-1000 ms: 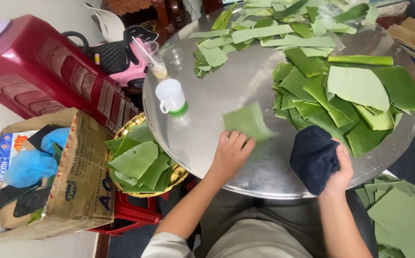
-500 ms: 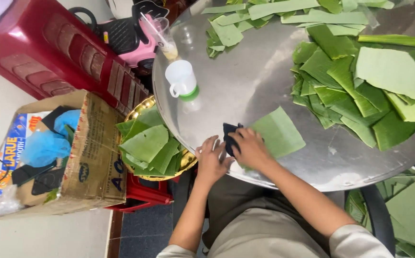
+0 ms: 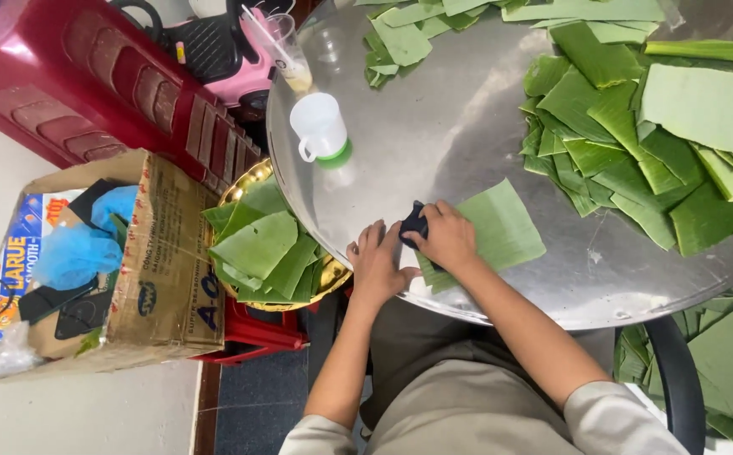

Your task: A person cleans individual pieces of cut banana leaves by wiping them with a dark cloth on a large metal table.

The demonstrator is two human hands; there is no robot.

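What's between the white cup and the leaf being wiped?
Bare metal tabletop only, in the head view: nothing lies between the white cup and the leaf under the right hand.

A white plastic cup (image 3: 319,125) with a green base is stood on the round metal table (image 3: 467,109), left of centre. Cut green leaves are heaped in a pile (image 3: 636,135) at the right and a smaller heap (image 3: 400,38) at the far edge. A gold tray (image 3: 332,274) filled with leaf pieces is set left of the table, beside a cardboard box (image 3: 164,253). A red plastic stool (image 3: 88,93) is seen far left.
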